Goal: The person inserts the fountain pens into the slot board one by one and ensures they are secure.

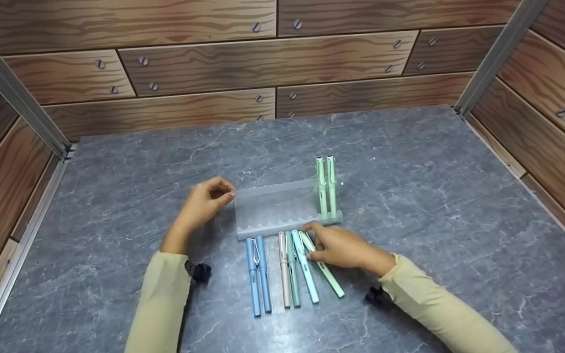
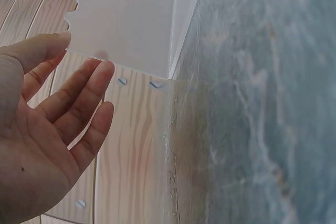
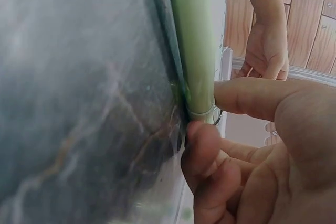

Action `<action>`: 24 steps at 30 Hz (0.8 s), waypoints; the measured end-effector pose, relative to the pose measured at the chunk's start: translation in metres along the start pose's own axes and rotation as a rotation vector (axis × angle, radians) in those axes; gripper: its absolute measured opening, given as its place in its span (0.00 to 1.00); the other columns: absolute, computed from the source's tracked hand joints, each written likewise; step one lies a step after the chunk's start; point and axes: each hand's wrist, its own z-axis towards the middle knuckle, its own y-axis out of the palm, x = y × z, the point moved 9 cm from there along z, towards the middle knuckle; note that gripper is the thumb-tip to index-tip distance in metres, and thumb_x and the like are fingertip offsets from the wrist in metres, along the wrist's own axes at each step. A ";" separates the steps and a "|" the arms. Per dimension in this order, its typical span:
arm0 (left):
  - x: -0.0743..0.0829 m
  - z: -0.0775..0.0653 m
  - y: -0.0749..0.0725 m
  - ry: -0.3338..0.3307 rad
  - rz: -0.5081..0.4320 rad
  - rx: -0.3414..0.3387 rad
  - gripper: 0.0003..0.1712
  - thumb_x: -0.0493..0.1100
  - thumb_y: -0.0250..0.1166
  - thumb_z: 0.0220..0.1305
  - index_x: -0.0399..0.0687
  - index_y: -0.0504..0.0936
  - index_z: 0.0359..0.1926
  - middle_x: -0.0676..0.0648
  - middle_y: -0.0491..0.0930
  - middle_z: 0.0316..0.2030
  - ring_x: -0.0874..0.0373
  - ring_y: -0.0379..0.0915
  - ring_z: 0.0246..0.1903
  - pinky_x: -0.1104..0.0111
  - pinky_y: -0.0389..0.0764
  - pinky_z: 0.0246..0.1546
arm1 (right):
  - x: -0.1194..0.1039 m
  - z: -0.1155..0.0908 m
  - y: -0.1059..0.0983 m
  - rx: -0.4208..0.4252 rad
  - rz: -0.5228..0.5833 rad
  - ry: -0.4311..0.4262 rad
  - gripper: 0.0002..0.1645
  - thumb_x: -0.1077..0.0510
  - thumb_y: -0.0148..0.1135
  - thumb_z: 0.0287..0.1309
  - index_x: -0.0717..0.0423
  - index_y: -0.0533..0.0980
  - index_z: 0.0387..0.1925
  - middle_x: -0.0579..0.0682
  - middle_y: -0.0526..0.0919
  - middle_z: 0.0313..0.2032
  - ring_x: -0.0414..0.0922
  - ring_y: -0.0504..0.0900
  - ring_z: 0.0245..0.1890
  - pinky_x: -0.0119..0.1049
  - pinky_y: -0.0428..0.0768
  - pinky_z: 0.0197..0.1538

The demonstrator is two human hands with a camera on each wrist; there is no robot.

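A translucent pen rack (image 1: 275,206) with a notched front ledge stands mid-table. My left hand (image 1: 201,203) pinches its left edge between thumb and fingertips; in the left wrist view the thumb (image 2: 50,45) lies at the notched corner. Two light green pens stand in the rack's right end, one pen (image 1: 331,189) the outermost. In front of the ledge my right hand (image 1: 344,245) pinches a third light green pen (image 1: 331,282), which slants on the table. The right wrist view shows thumb and fingers on either side of that pen (image 3: 194,40).
Left of the held pen lie a pale aqua pen (image 1: 307,274), a dark green pen (image 1: 293,274) and a beige pen (image 1: 285,277). Farther left are two blue pens (image 1: 253,284), side by side. Wood-patterned walls (image 1: 263,59) enclose the grey marbled table (image 1: 434,196).
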 end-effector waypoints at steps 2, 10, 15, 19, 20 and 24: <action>0.000 0.000 0.000 0.002 0.000 0.000 0.06 0.36 0.65 0.62 0.39 0.81 0.39 0.40 0.85 0.38 0.54 0.79 0.37 0.67 0.77 0.41 | 0.000 0.000 0.000 -0.004 0.007 -0.003 0.32 0.52 0.67 0.56 0.54 0.68 0.60 0.41 0.74 0.24 0.36 0.68 0.22 0.31 0.69 0.26; 0.001 -0.001 0.000 0.001 -0.016 -0.011 0.06 0.36 0.64 0.63 0.38 0.81 0.40 0.39 0.84 0.39 0.52 0.80 0.39 0.64 0.78 0.43 | 0.001 -0.001 0.000 -0.004 0.038 -0.021 0.32 0.54 0.67 0.56 0.55 0.68 0.61 0.41 0.75 0.24 0.35 0.68 0.22 0.30 0.69 0.27; 0.002 0.000 0.000 -0.007 -0.008 -0.011 0.07 0.37 0.64 0.63 0.38 0.81 0.40 0.40 0.84 0.39 0.52 0.80 0.39 0.64 0.78 0.43 | 0.000 -0.001 -0.001 0.003 0.052 -0.028 0.32 0.55 0.67 0.55 0.55 0.68 0.61 0.41 0.74 0.24 0.35 0.68 0.22 0.30 0.69 0.27; 0.000 0.000 0.000 -0.006 -0.004 -0.007 0.06 0.37 0.64 0.63 0.39 0.81 0.40 0.40 0.84 0.39 0.53 0.79 0.38 0.65 0.77 0.42 | 0.001 -0.002 -0.002 0.013 0.054 -0.028 0.32 0.56 0.67 0.54 0.55 0.68 0.61 0.40 0.73 0.24 0.35 0.68 0.22 0.30 0.69 0.28; 0.000 0.000 0.000 -0.003 -0.005 -0.006 0.06 0.37 0.64 0.63 0.39 0.81 0.40 0.40 0.84 0.39 0.53 0.79 0.38 0.65 0.77 0.42 | 0.001 -0.003 -0.002 0.017 0.053 -0.030 0.33 0.57 0.67 0.53 0.55 0.68 0.61 0.40 0.73 0.24 0.35 0.68 0.22 0.30 0.69 0.28; 0.001 0.000 0.001 0.009 -0.013 -0.006 0.06 0.36 0.64 0.63 0.38 0.81 0.40 0.39 0.84 0.38 0.52 0.79 0.38 0.64 0.78 0.42 | 0.002 -0.005 -0.005 0.020 0.067 -0.031 0.32 0.58 0.66 0.53 0.55 0.68 0.61 0.40 0.73 0.23 0.35 0.67 0.22 0.29 0.69 0.27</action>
